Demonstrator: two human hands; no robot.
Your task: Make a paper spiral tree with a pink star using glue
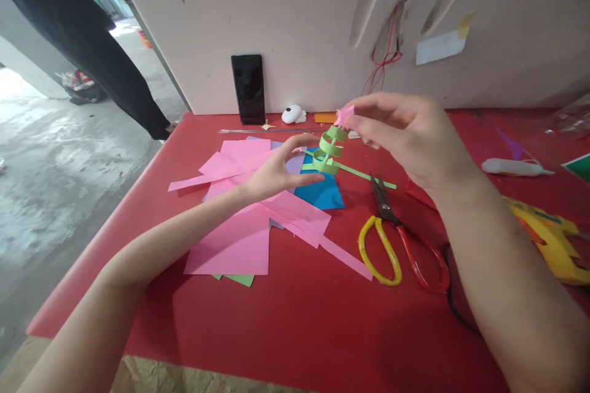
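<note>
My right hand (410, 138) is raised over the red table (299, 319) and pinches a small pink paper flower (344, 115) at its fingertips. A green paper strip (329, 150) coils in loose spirals down from the flower and trails off to the right across the table. My left hand (281, 169) has thumb and fingers curved toward the lower end of the coil, fingers apart, just short of it. Under both hands lie pink paper sheets (239, 239) and a blue sheet (322, 193).
Scissors (396, 239) with yellow and red handles lie right of the papers. A yellow glue gun (550, 239) is at the right. A black phone (247, 89) leans on the wall beside a small white object (292, 113). A person in black (78, 31) stands far left.
</note>
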